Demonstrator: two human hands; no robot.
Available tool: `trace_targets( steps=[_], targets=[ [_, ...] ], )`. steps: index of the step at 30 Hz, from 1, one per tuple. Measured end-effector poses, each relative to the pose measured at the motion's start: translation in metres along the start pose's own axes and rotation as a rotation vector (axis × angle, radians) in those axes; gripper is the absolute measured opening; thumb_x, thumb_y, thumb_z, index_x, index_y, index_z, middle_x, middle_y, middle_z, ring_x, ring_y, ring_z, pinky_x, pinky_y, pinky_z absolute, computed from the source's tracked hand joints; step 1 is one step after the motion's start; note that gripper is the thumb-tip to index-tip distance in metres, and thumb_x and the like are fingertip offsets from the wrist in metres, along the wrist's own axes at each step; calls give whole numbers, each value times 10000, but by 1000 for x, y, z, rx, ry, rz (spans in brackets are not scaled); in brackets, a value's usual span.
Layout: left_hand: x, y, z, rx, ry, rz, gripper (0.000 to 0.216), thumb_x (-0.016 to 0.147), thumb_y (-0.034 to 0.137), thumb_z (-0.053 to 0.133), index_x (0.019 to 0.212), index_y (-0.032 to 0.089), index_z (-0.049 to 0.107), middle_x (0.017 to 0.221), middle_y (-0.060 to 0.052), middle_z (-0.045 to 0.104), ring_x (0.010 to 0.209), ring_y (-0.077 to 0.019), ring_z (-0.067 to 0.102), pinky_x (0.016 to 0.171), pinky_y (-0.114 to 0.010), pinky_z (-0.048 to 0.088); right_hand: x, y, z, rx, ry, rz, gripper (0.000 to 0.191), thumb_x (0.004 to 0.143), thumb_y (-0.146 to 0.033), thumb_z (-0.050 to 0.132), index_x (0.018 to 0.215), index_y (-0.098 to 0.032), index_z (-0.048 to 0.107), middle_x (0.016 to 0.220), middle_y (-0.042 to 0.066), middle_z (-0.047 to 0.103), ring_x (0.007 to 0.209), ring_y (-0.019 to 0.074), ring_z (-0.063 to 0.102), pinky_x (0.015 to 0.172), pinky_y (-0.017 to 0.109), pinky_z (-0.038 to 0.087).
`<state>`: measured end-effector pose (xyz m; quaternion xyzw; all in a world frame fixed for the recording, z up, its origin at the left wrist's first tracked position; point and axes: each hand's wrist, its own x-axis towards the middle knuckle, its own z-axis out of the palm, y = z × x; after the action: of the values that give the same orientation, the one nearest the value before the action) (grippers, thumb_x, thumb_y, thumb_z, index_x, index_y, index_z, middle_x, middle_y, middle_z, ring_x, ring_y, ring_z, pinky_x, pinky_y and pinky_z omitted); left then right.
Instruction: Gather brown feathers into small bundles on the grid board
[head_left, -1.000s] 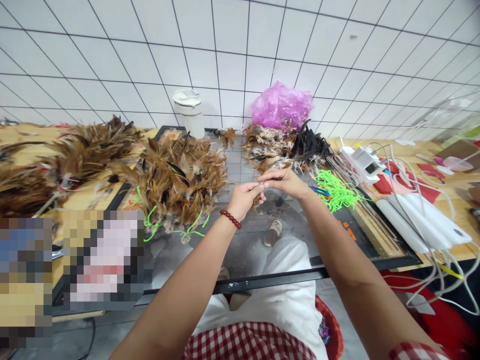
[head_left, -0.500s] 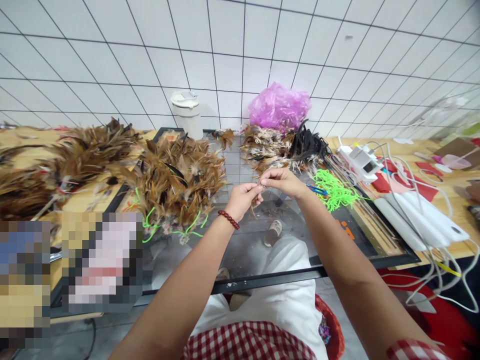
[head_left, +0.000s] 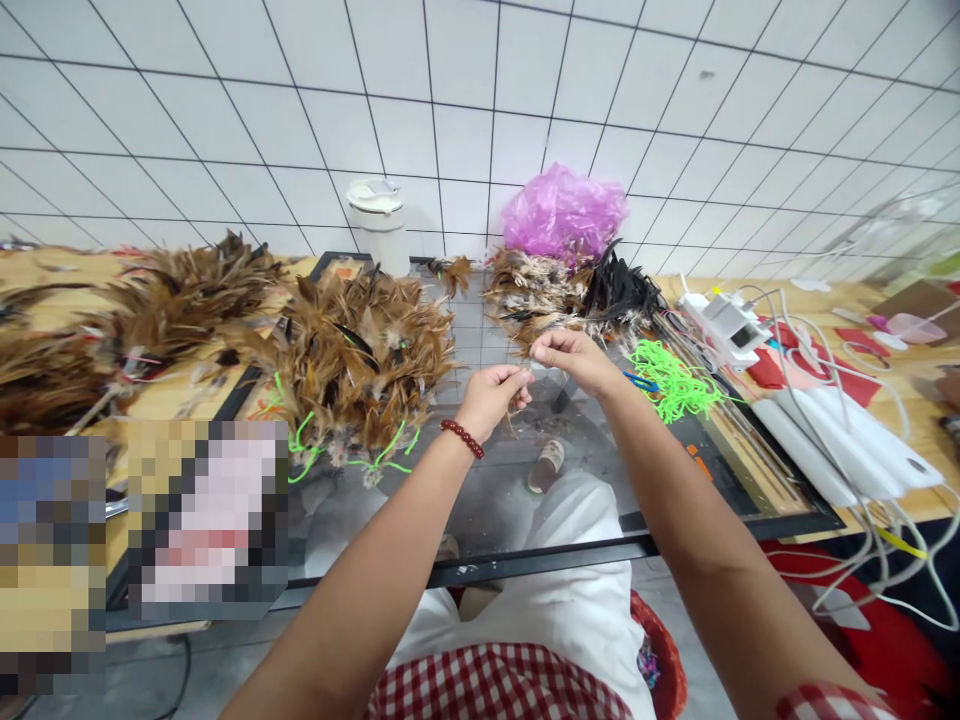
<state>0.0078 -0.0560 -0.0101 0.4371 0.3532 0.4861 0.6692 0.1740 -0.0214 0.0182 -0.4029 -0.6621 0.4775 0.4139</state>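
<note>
Over the glass table top (head_left: pixel 480 500), my left hand (head_left: pixel 493 397) is closed in a pinch on a small bunch of brown feathers (head_left: pixel 516 408) that hangs below its fingers. My right hand (head_left: pixel 571 357) is pinched just above and to the right of it, fingertips almost touching the left ones; what it grips is too small to make out. A red bead bracelet (head_left: pixel 461 438) is on my left wrist. A pile of brown feathers tied with green cord (head_left: pixel 352 350) lies to the left of my hands.
More brown feather bundles (head_left: pixel 150 310) lie at far left. Mixed brown and black feathers (head_left: pixel 570 290) and a pink plastic bag (head_left: pixel 564 212) sit at the back, beside a white lidded cup (head_left: pixel 379 222). Green cords (head_left: pixel 671 385), white devices and cables (head_left: pixel 825 420) lie on the right.
My right hand has lifted slightly up and away from my left hand, opening a small gap between the fingertips. The left hand has stayed where it was.
</note>
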Motion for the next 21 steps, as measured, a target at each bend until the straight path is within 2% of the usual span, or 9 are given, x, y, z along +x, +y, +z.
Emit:
trace_targets(
  steps=[2, 4, 11, 15, 18, 21],
  targets=[
    [0, 0, 0, 7, 9, -3, 215, 668, 316, 752, 661, 115, 675, 506, -11, 578, 464, -79, 532, 477, -188, 447, -1, -1, 3, 1, -102, 28, 333, 706, -471, 710, 733, -153, 614, 671, -12, 559, 642, 105, 478, 648, 254, 385],
    [0, 0, 0, 6, 11, -13, 216, 673, 314, 749, 655, 113, 673, 503, -12, 574, 464, -81, 534, 478, -191, 448, -1, 0, 8, 14, -129, 23, 350, 713, -488, 697, 696, -156, 589, 643, -19, 537, 629, 103, 463, 640, 251, 384],
    [-2, 3, 3, -21, 8, -33, 202, 688, 284, 745, 653, 104, 661, 499, -12, 566, 456, -72, 523, 470, -182, 426, 6, 10, 8, 220, 151, -55, 408, 697, -540, 676, 667, -201, 452, 619, -34, 411, 579, 105, 370, 581, 249, 361],
    [2, 4, -1, -172, 154, 25, 204, 687, 287, 748, 683, 116, 637, 507, 20, 540, 464, -66, 524, 463, -178, 420, 3, 8, -6, 230, 199, -104, 399, 730, -542, 635, 679, -220, 406, 627, -27, 376, 583, 122, 370, 589, 271, 372],
    [4, 7, -5, -351, 235, 48, 224, 686, 296, 754, 717, 124, 614, 532, 35, 525, 513, -70, 556, 492, -176, 442, -3, 1, -15, 238, 82, -82, 409, 692, -557, 663, 686, -217, 434, 649, -16, 412, 599, 127, 393, 604, 287, 381],
    [4, 10, -6, -401, 212, 19, 246, 676, 301, 766, 714, 126, 597, 579, 20, 567, 587, -90, 605, 558, -195, 484, -6, -6, -12, 121, -126, -59, 404, 697, -552, 665, 658, -193, 484, 655, -6, 458, 614, 123, 413, 616, 285, 375]
  ],
)
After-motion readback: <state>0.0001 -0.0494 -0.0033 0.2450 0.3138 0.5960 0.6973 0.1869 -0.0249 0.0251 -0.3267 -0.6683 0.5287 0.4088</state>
